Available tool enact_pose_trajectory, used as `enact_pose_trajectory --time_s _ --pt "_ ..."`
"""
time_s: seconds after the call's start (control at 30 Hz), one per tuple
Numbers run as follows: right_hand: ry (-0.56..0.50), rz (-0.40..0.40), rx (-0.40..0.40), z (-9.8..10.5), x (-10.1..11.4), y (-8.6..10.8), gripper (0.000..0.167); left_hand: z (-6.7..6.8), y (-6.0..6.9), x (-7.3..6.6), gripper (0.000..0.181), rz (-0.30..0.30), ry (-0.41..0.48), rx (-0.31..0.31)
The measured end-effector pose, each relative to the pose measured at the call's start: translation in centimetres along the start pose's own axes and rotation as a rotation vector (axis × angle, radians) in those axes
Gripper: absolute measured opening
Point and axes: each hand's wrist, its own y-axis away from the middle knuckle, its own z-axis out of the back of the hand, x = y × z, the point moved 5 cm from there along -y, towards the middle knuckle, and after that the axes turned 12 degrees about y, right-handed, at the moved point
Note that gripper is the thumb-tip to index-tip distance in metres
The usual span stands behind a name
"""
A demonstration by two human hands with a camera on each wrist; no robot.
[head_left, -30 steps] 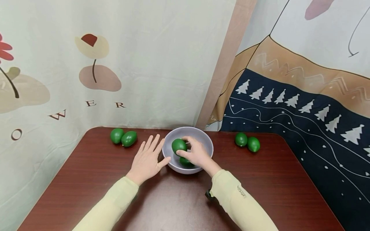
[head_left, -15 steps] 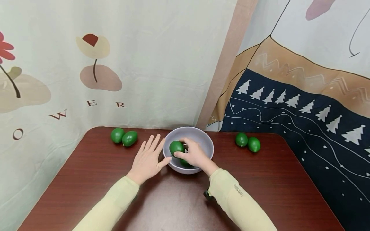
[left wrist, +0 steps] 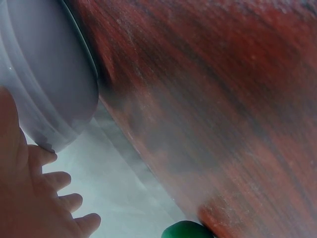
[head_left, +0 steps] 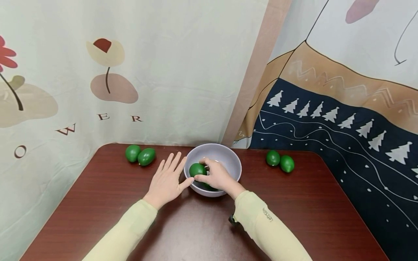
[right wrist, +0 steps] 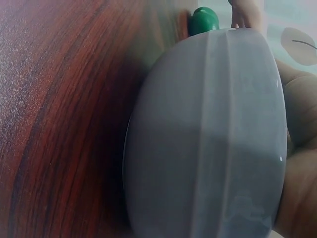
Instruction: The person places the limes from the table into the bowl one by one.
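Observation:
A grey-lavender bowl point(head_left: 230, 157) stands at the far middle of the table. My right hand point(head_left: 218, 176) reaches over its near right rim and holds a green lime point(head_left: 197, 170) between thumb and fingers, low at the bowl's left side. Another lime point(head_left: 209, 187) lies under that hand, mostly hidden. My left hand point(head_left: 166, 183) has its fingers straight and spread, at the bowl's left rim. In the left wrist view, the left hand point(left wrist: 29, 183) touches the bowl point(left wrist: 49, 64) near its rim. The bowl's wall point(right wrist: 208, 134) hides the held lime in the right wrist view.
Two limes touch each other at the far left, one round point(head_left: 132, 153) and one beside it point(head_left: 146, 157). Another pair, a lime point(head_left: 272, 158) and its neighbour point(head_left: 287, 164), lies at the far right. A printed curtain point(head_left: 183, 72) hangs behind the reddish-brown table point(head_left: 310, 203).
My right hand has moved left and slightly nearer, lowering the lime toward the bowl's left inner side. My left hand stays in place.

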Motion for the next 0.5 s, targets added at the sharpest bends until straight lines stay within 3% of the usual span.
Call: enact_pose_trajectory --time_s 0.5 --pt "0.112 0.06 0.075 -0.57 0.51 -0.13 0.046 -0.01 0.01 0.05 0.081 0.006 0.004 0.003"
